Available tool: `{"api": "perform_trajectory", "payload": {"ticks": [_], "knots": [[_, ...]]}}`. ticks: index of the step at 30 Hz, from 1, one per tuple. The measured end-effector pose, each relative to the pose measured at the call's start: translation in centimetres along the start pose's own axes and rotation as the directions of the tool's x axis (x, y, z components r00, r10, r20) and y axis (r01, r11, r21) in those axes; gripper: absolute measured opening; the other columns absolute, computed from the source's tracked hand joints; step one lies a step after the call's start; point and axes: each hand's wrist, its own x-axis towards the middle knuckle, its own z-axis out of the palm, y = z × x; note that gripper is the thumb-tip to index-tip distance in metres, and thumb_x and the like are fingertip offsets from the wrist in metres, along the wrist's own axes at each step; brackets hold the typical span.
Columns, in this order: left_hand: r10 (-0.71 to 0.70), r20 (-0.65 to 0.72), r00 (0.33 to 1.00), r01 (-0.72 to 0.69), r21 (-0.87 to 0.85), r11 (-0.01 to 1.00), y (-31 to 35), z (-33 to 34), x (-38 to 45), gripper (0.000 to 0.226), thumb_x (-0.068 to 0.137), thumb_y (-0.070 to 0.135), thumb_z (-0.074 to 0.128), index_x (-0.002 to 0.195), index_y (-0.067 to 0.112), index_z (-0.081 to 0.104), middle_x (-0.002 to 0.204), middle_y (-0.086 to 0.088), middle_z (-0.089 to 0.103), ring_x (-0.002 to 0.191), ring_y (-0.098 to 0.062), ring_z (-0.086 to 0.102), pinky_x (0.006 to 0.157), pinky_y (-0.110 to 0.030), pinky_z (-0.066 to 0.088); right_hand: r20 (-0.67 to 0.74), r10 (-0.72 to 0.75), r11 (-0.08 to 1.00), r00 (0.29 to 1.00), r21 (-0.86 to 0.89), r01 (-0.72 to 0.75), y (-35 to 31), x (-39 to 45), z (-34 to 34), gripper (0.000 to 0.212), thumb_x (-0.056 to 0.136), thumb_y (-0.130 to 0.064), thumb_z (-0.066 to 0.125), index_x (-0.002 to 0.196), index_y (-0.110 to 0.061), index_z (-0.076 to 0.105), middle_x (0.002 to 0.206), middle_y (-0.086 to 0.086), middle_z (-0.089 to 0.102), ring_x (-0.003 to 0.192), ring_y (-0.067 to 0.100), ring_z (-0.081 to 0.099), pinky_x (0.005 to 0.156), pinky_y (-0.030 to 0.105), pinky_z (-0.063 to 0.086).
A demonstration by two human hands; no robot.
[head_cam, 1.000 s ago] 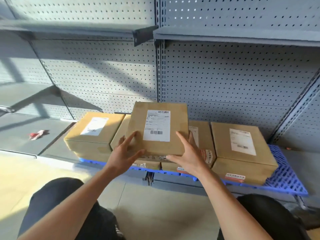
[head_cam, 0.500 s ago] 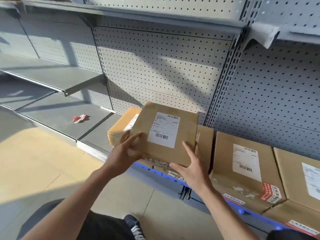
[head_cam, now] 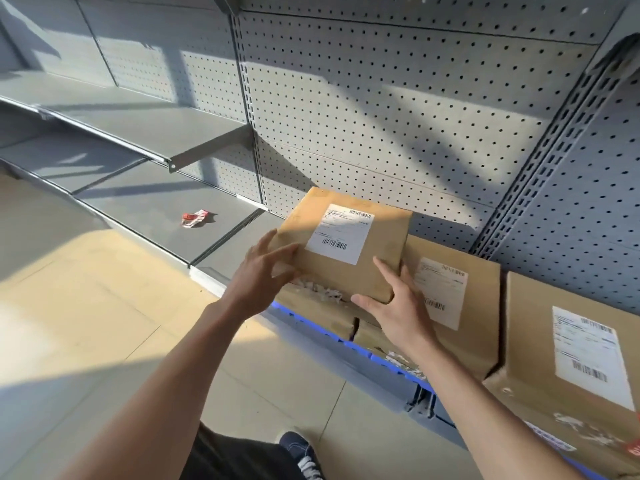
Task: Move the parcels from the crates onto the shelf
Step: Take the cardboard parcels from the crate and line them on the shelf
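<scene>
Head view: cardboard parcel, white label up, tilted, held above the stacked parcels on the blue crate. Left hand grips the parcel's left near corner, fingers spread over the edge; right hand clamps the right near corner, thumb underneath, fingers along the side. Another labelled box sits right of the parcel. Grey shelf lies left of the parcel, a red wrapper on it. Pegboard back panel rises behind the parcel.

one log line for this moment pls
held: parcel | left hand: grips left edge | right hand: grips near corner | shelf: bare
</scene>
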Motion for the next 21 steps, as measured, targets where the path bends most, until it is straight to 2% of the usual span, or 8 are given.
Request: {"api": "perform_trajectory", "payload": {"ticks": [3, 6, 9, 15, 21], "knots": [[-0.013, -0.060, 0.998, 0.016, 0.051, 0.999, -0.6, -0.1, 0.2, 0.053, 0.092, 0.036, 0.072, 0.143, 0.035, 0.056, 0.164, -0.006, 0.029, 0.146, -0.030, 0.030, 0.117, -0.049, 0.034, -0.048, -0.026, 1.000, 0.999, -0.015, 0.026, 0.0, 1.0, 1.9, 0.081, 0.083, -0.044, 0.081, 0.153, -0.042, 0.039, 0.169, 0.000, 0.014, 0.150, 0.015, 0.027, 0.107, 0.018, 0.024], [0.057, -0.138, 0.989, -0.035, 0.160, 0.987, -1.0, -0.2, 0.3, 0.052, 0.093, 0.027, 0.071, 0.143, 0.030, 0.057, 0.160, -0.009, 0.036, 0.146, -0.031, 0.029, 0.111, -0.053, 0.039, -0.064, -0.023, 0.999, 0.998, -0.031, 0.021, -0.3, 2.1, 3.1, 0.079, 0.087, -0.044, 0.077, 0.155, -0.040, 0.036, 0.171, 0.000, 0.000, 0.152, 0.017, 0.023, 0.112, 0.026, 0.028], [0.134, -0.129, 0.983, -0.099, 0.249, 0.964, -1.1, 0.1, 0.2, 0.049, 0.094, 0.023, 0.068, 0.141, 0.028, 0.058, 0.159, -0.006, 0.038, 0.146, -0.030, 0.030, 0.105, -0.053, 0.039, -0.086, -0.056, 0.994, 0.995, -0.095, 0.048, -0.7, 3.2, 3.7, 0.075, 0.090, -0.042, 0.074, 0.156, -0.034, 0.037, 0.171, -0.001, -0.007, 0.153, 0.019, 0.022, 0.115, 0.030, 0.029], [0.156, -0.049, 0.987, -0.134, 0.299, 0.945, -0.7, 0.7, 0.3, 0.055, 0.097, 0.024, 0.060, 0.150, 0.033, 0.046, 0.160, -0.004, 0.036, 0.148, -0.026, 0.025, 0.103, -0.049, 0.040, -0.053, -0.115, 0.988, 0.992, -0.110, 0.109, 0.1, 4.7, 4.5, 0.068, 0.094, -0.036, 0.072, 0.154, -0.027, 0.042, 0.171, -0.001, -0.003, 0.156, 0.020, 0.012, 0.125, 0.040, 0.022], [0.123, -0.026, 0.992, -0.108, 0.311, 0.944, -0.5, 0.8, 0.5, 0.058, 0.098, 0.025, 0.057, 0.153, 0.035, 0.040, 0.162, -0.006, 0.030, 0.152, -0.026, 0.018, 0.100, -0.050, 0.042, -0.033, -0.158, 0.982, 0.987, -0.110, 0.154, 0.8, 5.4, 4.8, 0.065, 0.094, -0.034, 0.072, 0.152, -0.026, 0.045, 0.170, 0.000, 0.009, 0.155, 0.026, 0.018, 0.123, 0.049, 0.026]]}}
